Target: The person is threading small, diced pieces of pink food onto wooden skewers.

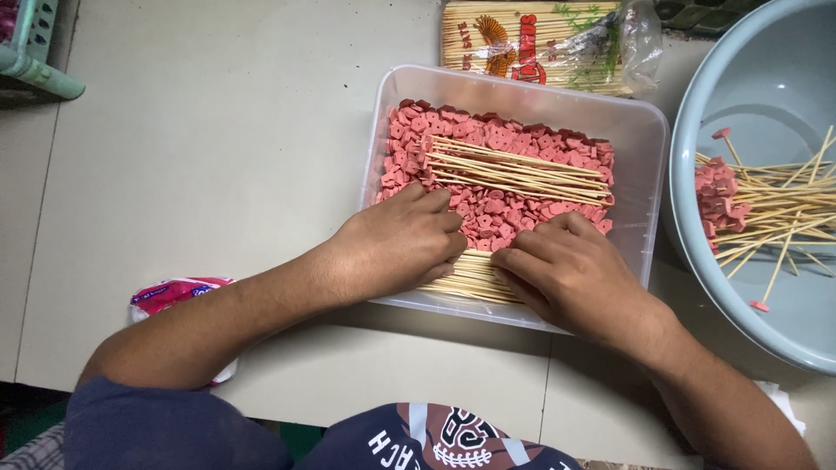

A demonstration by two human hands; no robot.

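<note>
Both hands rest inside a clear tub [649, 157] that sits toward the far right of the desk [218, 157]. The tub holds a bed of small pink pieces [501, 144], with one bundle of skewers [514, 170] lying across the top of them and a second bundle [470, 277] along the tub's near wall.

The left hand [396, 248] lies palm down at the near left of the tub, fingers curled loosely over the near bundle and the pink pieces; its grip is half closed on the sticks, though whether it truly clamps them I cannot tell. The right hand [566, 274] lies just beside it, fingertips touching the same bundle and the pieces, fingers bent and close together, not clearly clamped on anything.

Beyond the tub, at the far edge, lies a bag of skewers [531, 43]. At the right edge stands a pale blue basin [758, 78] holding loaded skewers [766, 213] with pink pieces on them. A pink-and-white packet [170, 296] lies near the left forearm at the near edge. A green basket [35, 52] shows at the far left corner.
</note>
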